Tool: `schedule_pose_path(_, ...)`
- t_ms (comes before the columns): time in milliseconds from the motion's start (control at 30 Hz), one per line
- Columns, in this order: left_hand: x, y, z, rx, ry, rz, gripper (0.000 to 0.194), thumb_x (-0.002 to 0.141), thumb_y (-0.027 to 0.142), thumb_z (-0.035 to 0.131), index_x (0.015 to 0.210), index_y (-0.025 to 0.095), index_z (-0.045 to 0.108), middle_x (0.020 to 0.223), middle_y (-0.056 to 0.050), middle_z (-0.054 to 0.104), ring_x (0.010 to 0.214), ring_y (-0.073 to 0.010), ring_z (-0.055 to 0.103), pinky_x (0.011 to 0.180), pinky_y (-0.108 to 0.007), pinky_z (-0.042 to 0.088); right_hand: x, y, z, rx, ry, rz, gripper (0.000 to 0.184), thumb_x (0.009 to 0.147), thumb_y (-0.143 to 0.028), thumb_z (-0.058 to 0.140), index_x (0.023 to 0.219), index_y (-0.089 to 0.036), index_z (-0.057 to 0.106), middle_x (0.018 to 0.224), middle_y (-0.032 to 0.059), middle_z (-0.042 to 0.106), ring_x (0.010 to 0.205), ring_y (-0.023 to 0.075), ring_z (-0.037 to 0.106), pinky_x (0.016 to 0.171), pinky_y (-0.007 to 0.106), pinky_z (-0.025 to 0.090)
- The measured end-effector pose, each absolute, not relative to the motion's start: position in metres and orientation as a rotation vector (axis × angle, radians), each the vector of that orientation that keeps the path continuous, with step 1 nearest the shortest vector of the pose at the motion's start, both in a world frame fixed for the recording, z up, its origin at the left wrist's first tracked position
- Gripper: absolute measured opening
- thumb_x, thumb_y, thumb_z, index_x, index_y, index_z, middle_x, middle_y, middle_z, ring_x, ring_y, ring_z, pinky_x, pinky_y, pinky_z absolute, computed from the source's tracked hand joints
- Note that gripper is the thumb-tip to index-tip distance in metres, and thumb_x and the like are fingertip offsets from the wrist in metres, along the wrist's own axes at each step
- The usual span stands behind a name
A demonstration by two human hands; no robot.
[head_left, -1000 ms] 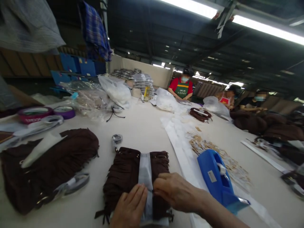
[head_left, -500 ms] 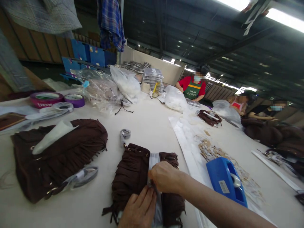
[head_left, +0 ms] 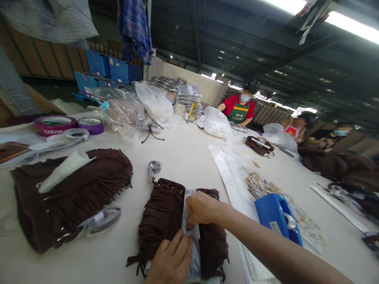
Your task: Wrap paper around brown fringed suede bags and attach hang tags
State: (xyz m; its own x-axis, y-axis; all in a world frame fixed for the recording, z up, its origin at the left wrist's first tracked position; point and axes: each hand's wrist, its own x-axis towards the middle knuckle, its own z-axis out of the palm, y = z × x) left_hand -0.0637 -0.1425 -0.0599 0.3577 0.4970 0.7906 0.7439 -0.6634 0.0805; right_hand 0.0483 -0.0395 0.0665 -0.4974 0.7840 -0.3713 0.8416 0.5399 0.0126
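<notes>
A dark brown fringed bag (head_left: 162,221) lies on the table in front of me, with a white paper strip (head_left: 193,240) running down its middle. My left hand (head_left: 171,262) lies flat on the near end of the bag, fingers stretched out against the strip. My right hand (head_left: 201,208) rests farther up, its fingers curled and pinching the strip. A pile of similar brown fringed bags (head_left: 74,193) sits to the left, with a white paper piece (head_left: 63,170) on top.
A blue tape dispenser (head_left: 278,219) stands at my right beside paper tags (head_left: 266,185) and white sheets (head_left: 227,169). Purple tape rolls (head_left: 90,125), plastic bags (head_left: 154,104) and a small silver wad (head_left: 154,166) lie beyond. Three people (head_left: 238,108) work at the table's far right.
My right hand has slid up the white strip away from me, while the left hand stayed pressed at the near end. The view has shifted slightly left.
</notes>
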Motion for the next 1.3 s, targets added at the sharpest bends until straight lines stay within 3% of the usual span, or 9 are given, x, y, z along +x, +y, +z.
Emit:
schedule_pose_path(200,-0.064,-0.143,-0.060,-2.338,-1.087,-1.201,0.042,0.093,0.013,0.021,0.091,0.013,0.063,0.088,-0.005,0.065,0.094,-0.0160,0.054,0.070,-0.029,0.034,0.058,-0.020,0.064,1.389,2.316,-0.666,0.031,0.049,-0.030,0.082,0.070,-0.016,0.064,0.048,-0.0071,0.045,0.045,0.0093,0.042,0.039,0.019,0.029)
schedule_pose_path(500,-0.066,-0.144,-0.058,-2.348,-1.099,-1.185,0.041,0.094,0.014,0.022,0.096,0.013,0.063,0.092,-0.004,0.067,0.096,-0.0160,0.055,0.072,-0.029,0.034,0.086,0.003,0.043,1.493,2.474,-0.836,0.029,0.049,-0.023,0.084,0.063,-0.017,0.059,0.052,-0.0091,0.049,0.049,0.0070,0.047,0.042,0.016,0.033)
schedule_pose_path(667,-0.065,-0.144,-0.053,-2.361,-1.110,-1.214,0.043,0.095,0.017,0.020,0.096,0.012,0.063,0.094,-0.005,0.067,0.097,-0.0162,0.054,0.074,-0.027,0.035,0.107,-0.020,0.045,1.780,2.690,-0.636,0.006,0.075,-0.011,0.063,0.080,-0.015,0.061,0.076,0.0007,0.061,0.071,0.0122,0.057,0.067,0.023,0.045)
schedule_pose_path(733,-0.064,-0.142,-0.054,-2.324,-1.087,-1.245,0.043,0.094,0.016,0.020,0.094,0.013,0.063,0.092,-0.005,0.068,0.095,-0.0161,0.055,0.073,-0.028,0.034,0.108,-0.045,0.042,1.823,2.849,-0.514,0.011,0.084,-0.011,0.050,0.086,-0.015,0.060,0.089,0.0058,0.062,0.083,0.0145,0.056,0.077,0.028,0.045)
schedule_pose_path(833,-0.062,-0.141,-0.059,-2.272,-1.068,-1.281,0.045,0.094,0.016,0.019,0.091,0.012,0.063,0.088,-0.006,0.067,0.093,-0.0171,0.056,0.073,-0.029,0.034,0.103,-0.089,0.026,1.512,3.231,-0.255,0.021,0.086,-0.014,0.044,0.097,-0.016,0.060,0.100,0.0075,0.064,0.097,0.0185,0.054,0.086,0.034,0.043)
schedule_pose_path(933,-0.064,-0.144,-0.065,-2.329,-1.131,-1.271,0.043,0.094,0.017,0.019,0.094,0.012,0.062,0.094,-0.007,0.066,0.097,-0.0180,0.056,0.078,-0.029,0.036,0.096,-0.120,0.004,1.186,3.380,0.155,0.031,0.082,-0.014,0.045,0.111,-0.013,0.056,0.112,0.0089,0.063,0.109,0.0232,0.051,0.097,0.042,0.036)
schedule_pose_path(1033,-0.068,-0.147,-0.068,-2.393,-1.163,-1.248,0.038,0.091,0.010,0.022,0.092,0.013,0.060,0.096,-0.008,0.065,0.103,-0.0176,0.055,0.084,-0.028,0.037,0.094,-0.129,-0.009,1.142,3.360,0.404,0.034,0.080,-0.016,0.045,0.112,-0.009,0.055,0.114,0.0078,0.063,0.117,0.0254,0.046,0.110,0.046,0.013)
schedule_pose_path(1133,-0.072,-0.146,-0.069,-2.411,-1.148,-1.176,0.033,0.087,0.005,0.027,0.093,0.014,0.058,0.095,-0.008,0.064,0.103,-0.0165,0.055,0.084,-0.026,0.038,0.095,-0.129,-0.010,1.079,3.385,0.475,0.030,0.079,-0.018,0.046,0.107,-0.014,0.058,0.111,0.0023,0.065,0.119,0.0245,0.045,0.112,0.044,-0.006)
schedule_pose_path(1300,-0.076,-0.145,-0.071,-2.305,-1.150,-1.046,0.035,0.089,0.011,0.024,0.107,0.011,0.054,0.100,-0.009,0.063,0.098,-0.0171,0.057,0.081,-0.027,0.041,0.096,-0.131,-0.001,0.985,3.469,0.469,0.017,0.082,-0.021,0.048,0.092,-0.020,0.061,0.097,-0.0027,0.070,0.107,0.0199,0.054,0.112,0.041,-0.006)
